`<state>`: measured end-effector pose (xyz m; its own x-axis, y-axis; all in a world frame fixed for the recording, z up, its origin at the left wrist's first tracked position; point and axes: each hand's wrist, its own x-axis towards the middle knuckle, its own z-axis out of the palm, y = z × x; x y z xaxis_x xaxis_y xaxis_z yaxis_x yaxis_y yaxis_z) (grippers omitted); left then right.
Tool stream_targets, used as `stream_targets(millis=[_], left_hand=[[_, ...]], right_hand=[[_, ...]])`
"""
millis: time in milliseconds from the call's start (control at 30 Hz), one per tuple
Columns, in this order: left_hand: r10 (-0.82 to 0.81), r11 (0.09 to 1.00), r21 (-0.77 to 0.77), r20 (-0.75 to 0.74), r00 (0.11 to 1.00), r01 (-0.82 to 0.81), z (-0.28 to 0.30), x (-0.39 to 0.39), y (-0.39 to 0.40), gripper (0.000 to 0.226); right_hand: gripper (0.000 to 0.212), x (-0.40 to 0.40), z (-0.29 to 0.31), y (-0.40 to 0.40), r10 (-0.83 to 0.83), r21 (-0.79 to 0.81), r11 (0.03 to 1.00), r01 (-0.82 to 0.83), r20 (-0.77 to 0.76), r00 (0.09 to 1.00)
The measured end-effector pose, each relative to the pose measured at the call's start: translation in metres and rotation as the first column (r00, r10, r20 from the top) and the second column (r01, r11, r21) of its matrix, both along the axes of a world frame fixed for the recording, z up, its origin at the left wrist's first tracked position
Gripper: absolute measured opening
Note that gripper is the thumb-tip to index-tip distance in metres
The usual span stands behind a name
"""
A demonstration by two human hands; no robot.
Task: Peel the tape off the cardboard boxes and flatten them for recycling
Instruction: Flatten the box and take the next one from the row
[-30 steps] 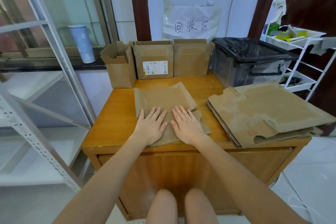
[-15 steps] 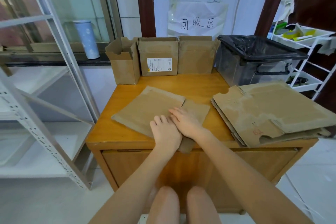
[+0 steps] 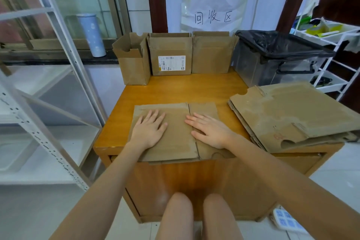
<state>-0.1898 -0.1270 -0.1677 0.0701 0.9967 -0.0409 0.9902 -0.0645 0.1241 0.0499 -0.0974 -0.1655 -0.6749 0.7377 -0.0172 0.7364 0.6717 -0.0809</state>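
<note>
Two hands press one flattened box (image 3: 175, 132) against the worktop (image 3: 185, 89). The left hand (image 3: 149, 130) lies palm down, fingers straight and spread, on the left half of the board. The right hand (image 3: 211, 129) lies palm down, fingers straight and pointing left, over the fold seam on the right half. Neither hand grips anything.

Location: the flattened box lies at the near middle of the worktop. Its near edge slightly overhangs the front edge. A stack of flattened boxes (image 3: 292, 113) lies to the right, apart from it. Three upright boxes (image 3: 170, 54) stand in a row at the far edge, not yet flattened.

Handling (judgement): the board is probably light and fairly stiff across its panels, but it hinges readily at the creases. The paper face looks dry and rough, so slip under a flat palm is unlikely. Folded layers may spring up once pressure is released. To lift it, take hold of the overhanging near edge or the left and right edges, pinching all layers together.

Orientation: the board lies flat, face up. Its long axis appears to run left to right, parallel to the front edge of the worktop. The visible crease runs near to far, right of centre. No tape can be made out on it.
</note>
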Motion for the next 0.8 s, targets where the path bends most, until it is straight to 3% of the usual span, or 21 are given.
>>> stream_targets(millis=[67,133,200,267,367,533,667,800], left_hand=[[0.111,0.994,-0.012,0.005,0.994,-0.111,-0.001,-0.024,-0.009,0.059],[0.225,0.974,-0.005,-0.005,0.974,-0.225,-0.002,-0.047,-0.024,0.062],[0.295,0.954,0.089,-0.096,0.951,-0.287,-0.001,-0.055,-0.039,0.062],[0.296,0.943,0.208,-0.157,0.942,-0.262,0.001,-0.046,-0.047,0.057],[0.295,0.932,0.238,-0.060,0.954,-0.273,0.004,-0.030,-0.049,0.049],[0.305,0.916,0.127,0.397,0.866,-0.381,0.015,-0.023,-0.056,0.065],[0.301,0.918,0.094,0.465,0.833,-0.384,0.029,-0.016,-0.058,0.081],[0.246,0.915,0.144,0.543,0.803,-0.377,0.052,0.005,-0.053,0.081]], right_hand=[[0.058,0.000,0.002,-0.005,-0.091,-0.012,0.996,0.091,0.028,0.995],[0.066,-0.002,0.006,-0.016,-0.288,0.038,0.957,0.287,0.048,0.956],[0.083,-0.008,0.009,-0.032,-0.543,0.139,0.836,0.530,0.084,0.835],[0.094,-0.017,0.011,-0.042,-0.677,0.157,0.736,0.658,0.137,0.723],[0.090,-0.026,0.014,-0.043,-0.702,0.100,0.711,0.696,0.151,0.696],[0.086,-0.016,0.029,-0.041,-0.736,-0.066,0.676,0.734,-0.007,0.677],[0.086,-0.013,0.047,-0.045,-0.761,-0.103,0.646,0.756,-0.150,0.631],[0.081,0.009,0.090,-0.043,-0.722,0.058,0.653,0.755,-0.253,0.644]])
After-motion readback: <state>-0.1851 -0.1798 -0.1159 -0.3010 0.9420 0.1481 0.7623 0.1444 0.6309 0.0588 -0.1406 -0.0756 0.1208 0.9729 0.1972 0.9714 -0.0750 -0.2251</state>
